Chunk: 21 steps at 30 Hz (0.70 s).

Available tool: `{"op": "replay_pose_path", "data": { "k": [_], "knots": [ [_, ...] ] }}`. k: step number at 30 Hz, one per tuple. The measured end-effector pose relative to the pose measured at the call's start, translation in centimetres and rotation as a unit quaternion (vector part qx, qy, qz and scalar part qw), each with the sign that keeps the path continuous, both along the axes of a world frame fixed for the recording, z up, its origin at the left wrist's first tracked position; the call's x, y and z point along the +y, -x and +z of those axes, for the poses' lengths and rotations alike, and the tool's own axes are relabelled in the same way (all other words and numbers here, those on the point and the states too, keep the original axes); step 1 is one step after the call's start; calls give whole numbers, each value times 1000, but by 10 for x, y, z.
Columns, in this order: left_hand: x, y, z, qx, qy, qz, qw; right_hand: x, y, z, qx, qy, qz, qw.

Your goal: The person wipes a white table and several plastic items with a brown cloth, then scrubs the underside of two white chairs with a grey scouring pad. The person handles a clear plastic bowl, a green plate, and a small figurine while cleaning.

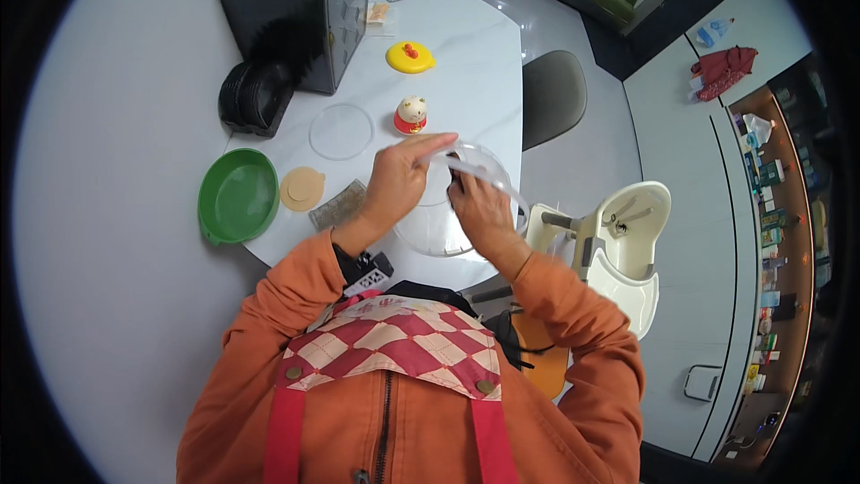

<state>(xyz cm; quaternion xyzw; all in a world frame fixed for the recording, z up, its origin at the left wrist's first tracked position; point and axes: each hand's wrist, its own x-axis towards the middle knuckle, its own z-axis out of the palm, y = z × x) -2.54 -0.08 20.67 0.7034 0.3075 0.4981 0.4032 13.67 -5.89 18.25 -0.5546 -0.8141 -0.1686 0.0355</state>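
A round clear plastic tub (430, 232) with a pale band-like handle or rim (517, 198) is before me at the table's near edge. My left hand (401, 171) is at the tub's far left side, fingers stretched along the rim; its thumb is hidden. My right hand (480, 208) reaches in under the pale band, fingers bent around a small dark item (454, 163). That item is mostly covered, so its kind is unclear. Just beyond my left hand stands a white and red cat-like figurine (411, 114).
On the white table (470, 67) lie a clear round lid (341, 132), yellow lid (410, 57), green basin (238, 196), beige disc (302, 188) and grey patterned mat (339, 205). Black trays (252, 99) sit beside a dark box (282, 7). A high chair (625, 235) stands right.
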Motion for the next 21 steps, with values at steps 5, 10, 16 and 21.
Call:
{"op": "replay_pose_path", "data": {
  "k": [5,10,16,21],
  "knots": [
    [9,-4,-3,-30,48,3,998,10,3,-9,32,64,-56,996],
    [0,-8,-10,-52,27,80,995,2,42,-17,384,233,-100,888],
    [9,1,-22,-185,213,127,951,-10,68,-11,545,46,10,837],
    [33,25,-42,-288,201,174,920,-26,1,-1,354,66,77,930]
  ]
}}
